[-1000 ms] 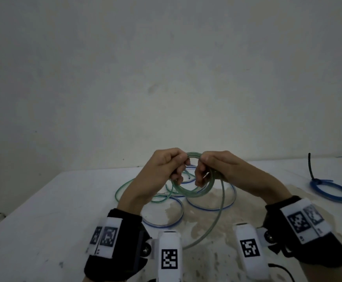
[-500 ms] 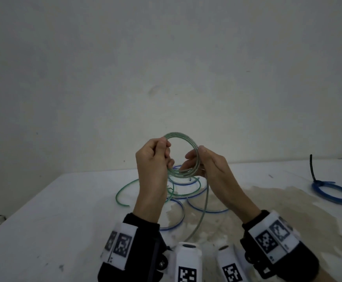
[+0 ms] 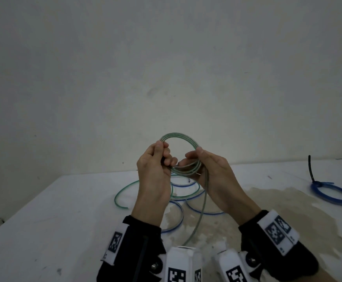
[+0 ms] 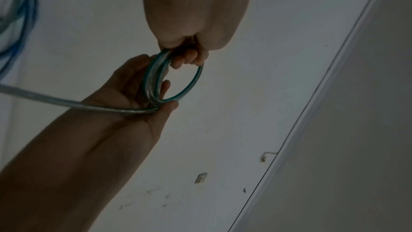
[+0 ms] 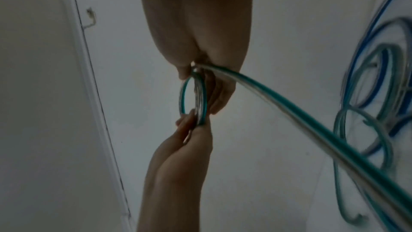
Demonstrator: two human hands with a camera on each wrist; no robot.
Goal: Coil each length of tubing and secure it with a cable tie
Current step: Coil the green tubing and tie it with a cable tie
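Since half a second ago I see little change: the green tubing coil (image 3: 180, 155) stays raised above the surface (image 3: 43, 220), and both hands sit slightly higher and closer together. A second ago the coil was lower, just over the loose tubing.

Left hand (image 3: 153, 171): fingers curled, pinching the coil's left side. Right hand (image 3: 211, 176): thumb and fingers closed around the right side, where the free tail (image 3: 203, 204) drops toward me.

Hard to make out: the tail's near end is cut off behind the wrist mounts; the right wrist view is motion-blurred.

Head view only: tied blue coil (image 3: 333, 193) with black cable tie (image 3: 311, 169), far right. The right wrist view shows loose blue tubing (image 5: 365, 45) more fully. The left wrist view shows the turns stacked.
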